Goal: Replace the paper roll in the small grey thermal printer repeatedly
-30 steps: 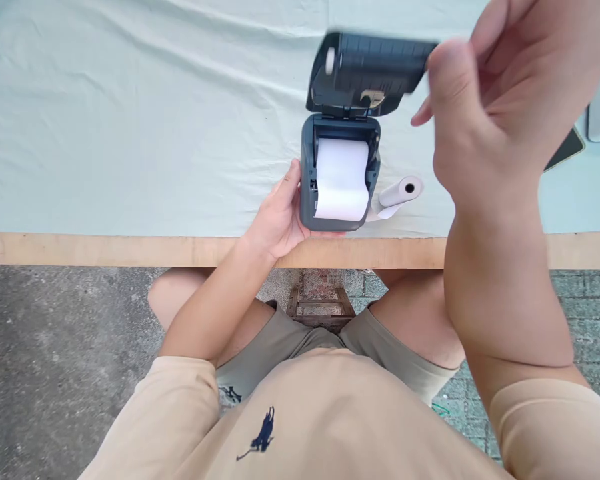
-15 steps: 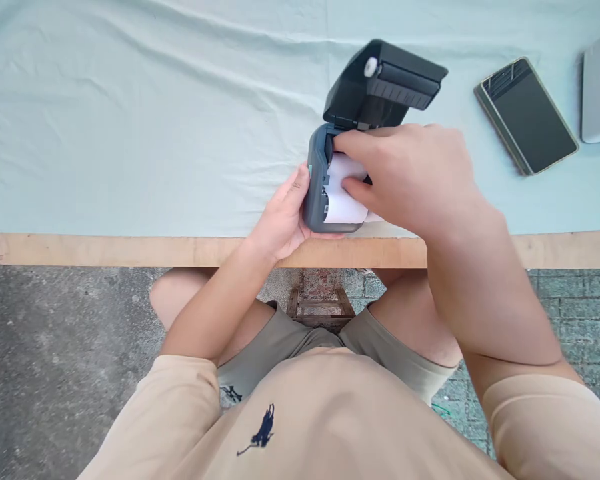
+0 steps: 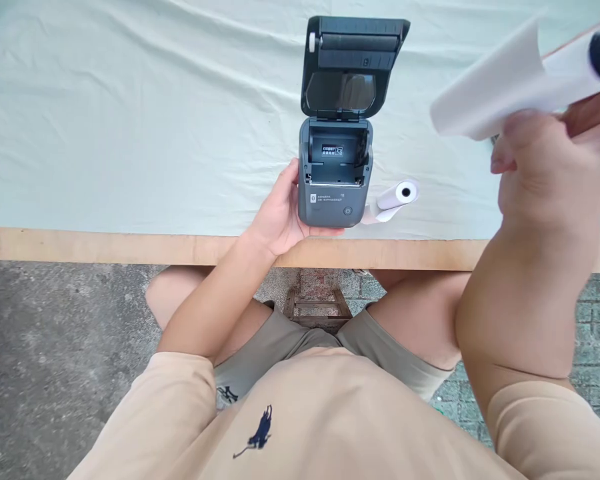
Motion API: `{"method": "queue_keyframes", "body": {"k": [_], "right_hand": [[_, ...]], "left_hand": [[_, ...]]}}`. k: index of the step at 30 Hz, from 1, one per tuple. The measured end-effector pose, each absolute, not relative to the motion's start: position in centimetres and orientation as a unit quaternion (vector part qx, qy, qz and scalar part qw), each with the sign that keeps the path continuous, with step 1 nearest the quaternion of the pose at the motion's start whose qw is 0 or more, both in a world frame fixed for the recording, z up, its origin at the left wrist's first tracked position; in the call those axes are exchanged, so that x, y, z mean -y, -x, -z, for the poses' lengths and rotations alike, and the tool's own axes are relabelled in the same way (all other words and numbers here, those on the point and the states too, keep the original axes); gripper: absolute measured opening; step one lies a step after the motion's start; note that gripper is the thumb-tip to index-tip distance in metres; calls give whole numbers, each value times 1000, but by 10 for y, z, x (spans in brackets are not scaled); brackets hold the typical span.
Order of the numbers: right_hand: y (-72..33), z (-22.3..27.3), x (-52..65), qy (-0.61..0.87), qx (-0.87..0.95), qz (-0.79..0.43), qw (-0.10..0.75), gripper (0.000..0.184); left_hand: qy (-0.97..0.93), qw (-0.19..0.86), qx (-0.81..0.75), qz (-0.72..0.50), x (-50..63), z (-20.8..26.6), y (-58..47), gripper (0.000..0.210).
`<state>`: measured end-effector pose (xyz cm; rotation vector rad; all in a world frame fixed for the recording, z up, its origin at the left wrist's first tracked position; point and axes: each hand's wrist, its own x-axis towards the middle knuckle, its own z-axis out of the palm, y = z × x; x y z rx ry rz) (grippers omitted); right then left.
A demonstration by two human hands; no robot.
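My left hand (image 3: 283, 213) grips a dark grey portable label printer (image 3: 325, 212) from its left side and underneath, near the table's front edge. The printer's lid (image 3: 325, 93) stands hinged up, and its paper bay (image 3: 325, 170) shows nothing inside but a small printed label. Off to the right, my right hand (image 3: 560, 157) is closed around a white paper roll (image 3: 495, 93) with a dark core; a loose flap of paper hangs from it. A smaller white paper roll (image 3: 391, 199) with a black core lies just right of the printer, its end partly unrolled.
A pale green cloth (image 3: 130, 147) covers the table, with creases in it. The wooden front edge (image 3: 205, 251) runs across in front of my knees. Below it are a small wooden stool (image 3: 320, 313) and a paved floor (image 3: 597, 333).
My right hand has drawn the paper roll out of the printer and carried it far to the right. The smaller roll has come into view. My left hand still holds the printer.
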<state>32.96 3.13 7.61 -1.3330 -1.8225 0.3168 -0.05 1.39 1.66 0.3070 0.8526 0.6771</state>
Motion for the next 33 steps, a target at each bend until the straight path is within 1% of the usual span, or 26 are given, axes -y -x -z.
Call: {"method": "queue_keyframes", "body": {"k": [1,3,7,9,10,12,13,15,17,20,24,27,30,32,33], "right_hand": [[-340,-64,-33,553,686,-117,459,35],[-353,-44,-33,595,643,-129,465,37],[-360,-23,-24,659,647,-193,333,33],[-363,-23,-16,653,669,-190,301,32],[-365,-26,-11,639,681,-179,311,34],[-364,-36,1,599,701,-151,356,41],[-361,-42,7,577,710,-137,380,41],[-351,-52,18,531,748,-129,377,34],[-337,-58,25,489,800,-111,330,24],[-322,-59,27,458,851,-51,252,19],[-315,-56,24,500,847,-32,176,7],[-306,-54,22,529,836,-30,146,8],[-298,-56,19,533,830,-43,158,8],[-297,-62,17,513,826,-96,212,13],[-299,-66,17,497,818,-130,260,14]], "left_hand": [[-146,845,-401,-323,-14,-16,1,87],[-145,847,-393,-327,-14,-13,2,88],[-153,849,-383,-331,-15,-8,3,92],[-160,847,-385,-331,-16,-7,4,95],[-160,846,-386,-330,-16,-7,4,95],[-157,847,-386,-329,-17,-7,4,94],[-155,849,-385,-328,-17,-7,4,93],[-156,849,-385,-325,-16,-6,4,90],[-165,847,-390,-322,-16,-7,4,89],[-179,841,-398,-320,-15,-9,3,89],[-165,841,-401,-324,-14,-11,2,92],[-158,844,-396,-325,-13,-10,2,94],[-161,846,-385,-331,-13,-7,3,94],[-163,847,-379,-336,-12,-4,3,92],[-164,847,-376,-337,-12,-3,3,91]]}}
